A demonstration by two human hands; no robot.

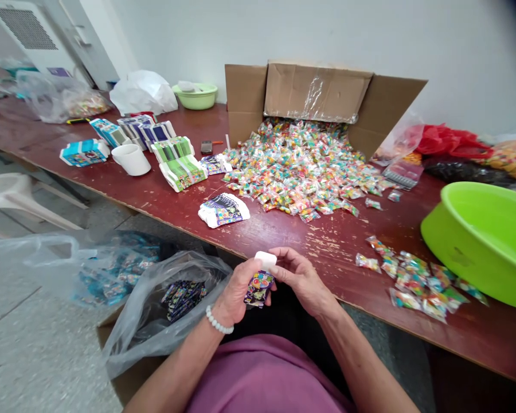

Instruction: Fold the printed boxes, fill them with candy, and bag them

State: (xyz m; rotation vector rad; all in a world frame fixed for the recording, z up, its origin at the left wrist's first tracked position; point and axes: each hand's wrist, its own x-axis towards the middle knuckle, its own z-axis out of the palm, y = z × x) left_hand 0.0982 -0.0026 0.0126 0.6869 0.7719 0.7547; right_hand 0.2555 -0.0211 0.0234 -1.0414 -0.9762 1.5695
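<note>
Purple shirt (266, 378), printed carton (258, 288) between both hands (234, 291) (303, 281)

printed purple carton (259, 288), white flap (265, 260) uppermost

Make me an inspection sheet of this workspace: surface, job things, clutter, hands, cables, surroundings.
Surface: dark red table, finish scuffed and worn.
Job things: small printed carton in hand; fanned cartons and heap of small clear packets on table.
Clutter: white mug, red plastic bag.
Hands: left hand grips the carton; right hand has fingers at its white end.
Cables: nothing seen.
Surroundings: white plastic chair and open clear bag of dark packets at left.
</note>
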